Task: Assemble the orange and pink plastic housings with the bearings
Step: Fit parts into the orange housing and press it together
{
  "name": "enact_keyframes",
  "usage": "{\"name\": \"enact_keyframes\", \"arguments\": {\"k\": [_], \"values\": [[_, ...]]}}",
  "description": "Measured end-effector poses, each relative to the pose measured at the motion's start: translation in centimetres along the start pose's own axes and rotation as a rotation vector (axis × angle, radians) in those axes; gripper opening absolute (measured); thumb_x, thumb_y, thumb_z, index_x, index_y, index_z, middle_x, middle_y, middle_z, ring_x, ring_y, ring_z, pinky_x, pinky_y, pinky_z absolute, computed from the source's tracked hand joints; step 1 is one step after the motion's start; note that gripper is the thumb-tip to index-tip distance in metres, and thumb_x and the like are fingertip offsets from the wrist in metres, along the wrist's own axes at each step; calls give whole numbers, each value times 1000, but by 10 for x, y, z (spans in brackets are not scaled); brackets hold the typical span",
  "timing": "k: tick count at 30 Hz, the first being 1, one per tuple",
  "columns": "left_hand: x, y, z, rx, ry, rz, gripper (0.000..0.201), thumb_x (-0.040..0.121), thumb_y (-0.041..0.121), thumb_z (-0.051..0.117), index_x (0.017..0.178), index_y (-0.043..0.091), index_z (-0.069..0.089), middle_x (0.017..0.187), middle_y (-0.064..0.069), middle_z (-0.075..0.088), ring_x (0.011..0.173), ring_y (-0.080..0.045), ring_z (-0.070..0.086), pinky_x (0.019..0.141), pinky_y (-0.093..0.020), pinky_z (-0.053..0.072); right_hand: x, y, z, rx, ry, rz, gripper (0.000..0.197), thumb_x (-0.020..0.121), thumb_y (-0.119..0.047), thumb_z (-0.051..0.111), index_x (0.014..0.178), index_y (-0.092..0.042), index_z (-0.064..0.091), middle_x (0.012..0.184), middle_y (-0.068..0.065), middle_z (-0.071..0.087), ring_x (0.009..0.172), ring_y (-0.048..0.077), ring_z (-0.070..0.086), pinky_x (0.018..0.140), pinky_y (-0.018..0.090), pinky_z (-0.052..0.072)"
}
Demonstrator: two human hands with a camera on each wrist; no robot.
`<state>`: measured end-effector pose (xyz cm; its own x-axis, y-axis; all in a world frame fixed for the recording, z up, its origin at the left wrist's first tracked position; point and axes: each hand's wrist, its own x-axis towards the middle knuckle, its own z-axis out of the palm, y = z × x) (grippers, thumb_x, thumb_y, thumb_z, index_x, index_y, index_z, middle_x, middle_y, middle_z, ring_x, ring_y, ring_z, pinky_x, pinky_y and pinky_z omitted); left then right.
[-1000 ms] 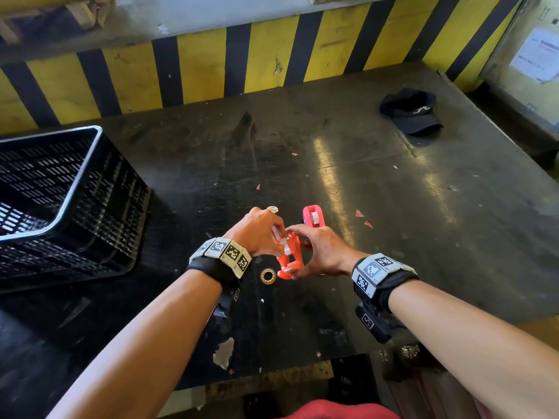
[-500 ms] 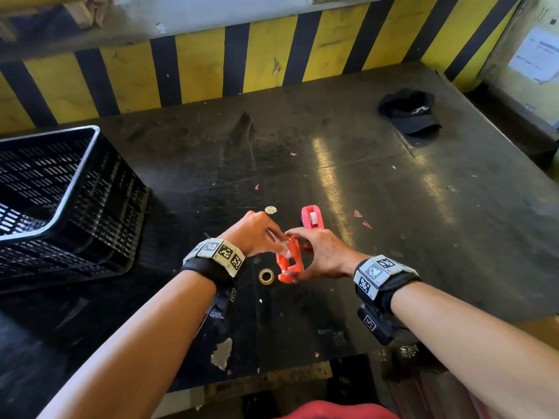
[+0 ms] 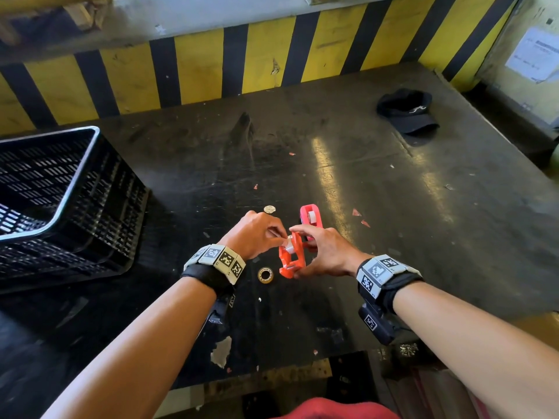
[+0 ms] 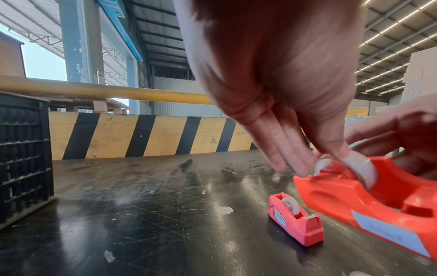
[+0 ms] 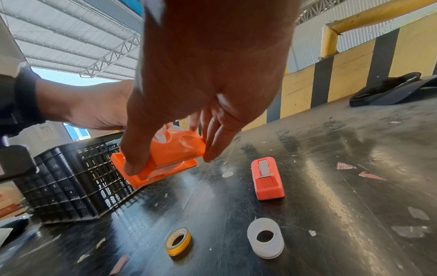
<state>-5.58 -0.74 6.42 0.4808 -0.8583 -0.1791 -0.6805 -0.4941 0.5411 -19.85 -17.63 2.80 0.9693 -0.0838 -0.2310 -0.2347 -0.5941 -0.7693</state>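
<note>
now right hand (image 3: pixel 325 252) grips orange housing (image 3: pixel 292 257) by sides, tilted off desk (image 3: pixel 423 237); left hand (image 3: pixel 257 234) pinches white bearing (image 4: pixel 354 166) into its cradle; pink housing (image 3: pixel 310 217) just beyond right hand; likely light, rigid, slick plastic, best held by flanks

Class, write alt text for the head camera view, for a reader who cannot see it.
Two hands meet over a black table: the right hand holds an orange housing while the left hand fits a white roll into it. A pink housing stands just behind.

Black crate (image 3: pixel 60 207) walls the left; bare table (image 3: pixel 423 237) lies rightward.
</note>
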Motion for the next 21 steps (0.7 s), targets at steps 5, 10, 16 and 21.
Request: {"name": "enact_keyframes", "arguments": {"k": [5, 10, 16, 21], "values": [[-2, 0, 5, 66, 42, -6, 9, 93, 24, 76, 98, 19, 80, 90, 3, 80, 85, -10, 77, 88, -33, 63, -3, -3, 0, 26, 11, 18, 109, 61, -40, 99, 153, -22, 44, 147, 7, 59, 134, 23, 59, 106, 30, 45], [-4, 4, 4, 119, 49, -10, 11, 96, 30, 71, 102, 20, 75, 94, 2, 80, 86, -12, 76, 85, -35, 63, -3, -6, 0, 31, 31, 26, 109, 61, -40, 99, 153, -23, 44, 148, 7, 58, 134, 23, 59, 106, 31, 45], [-7, 7, 5, 324, 106, 63, 23, 103, 38, 56, 111, 20, 68, 108, 2, 70, 90, -20, 71, 76, -38, 60, -2, -10, 2, 4, 68, 25, 112, 57, -48, 99, 152, -24, 45, 143, 6, 62, 130, 22, 61, 110, 37, 48], [-8, 7, 8, 353, 97, 75, 26, 106, 36, 48, 116, 17, 62, 114, 0, 63, 85, -16, 63, 67, -28, 44, -3, -11, 3, -2, 75, 23, 113, 58, -47, 99, 153, -23, 44, 144, 7, 61, 132, 24, 60, 111, 39, 47]]}}
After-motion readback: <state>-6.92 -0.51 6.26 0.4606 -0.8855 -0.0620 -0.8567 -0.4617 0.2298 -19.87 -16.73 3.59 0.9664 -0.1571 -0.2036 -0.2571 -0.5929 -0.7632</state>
